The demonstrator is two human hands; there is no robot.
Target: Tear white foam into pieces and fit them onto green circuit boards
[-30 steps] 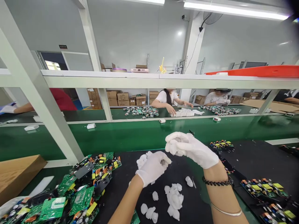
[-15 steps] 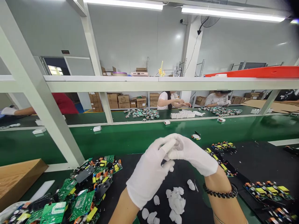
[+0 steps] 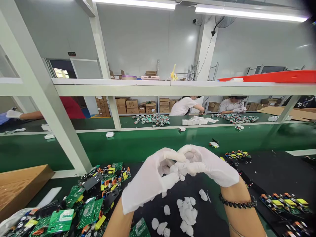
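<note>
Both my hands wear white gloves and meet above the black mat. Thumb and fingers of my left hand [image 3: 153,179] curl around one side of a clump of small white lumps [image 3: 179,168]. From the other side my right hand [image 3: 209,164] pinches the same clump; what the lumps are made of I cannot tell. Below, a heap of similar white pieces [image 3: 188,212] lies on the mat, with a few loose white pieces [image 3: 161,227] to its left. A green circuit board [image 3: 140,228] shows partly near my left wrist.
Populated circuit boards [image 3: 90,212] pile up at the left beside a cardboard box [image 3: 23,187]. More boards [image 3: 283,202] stand in rows at the right. Ahead runs a green conveyor belt [image 3: 148,140] carrying white housings, under a white shelf frame [image 3: 158,88]. Co-workers sit beyond it.
My hands have drawn slightly apart, exposing the white clump between them. A green board has come into fuller view below. Items on the belt have shifted right, and a co-worker opposite has leaned over.
</note>
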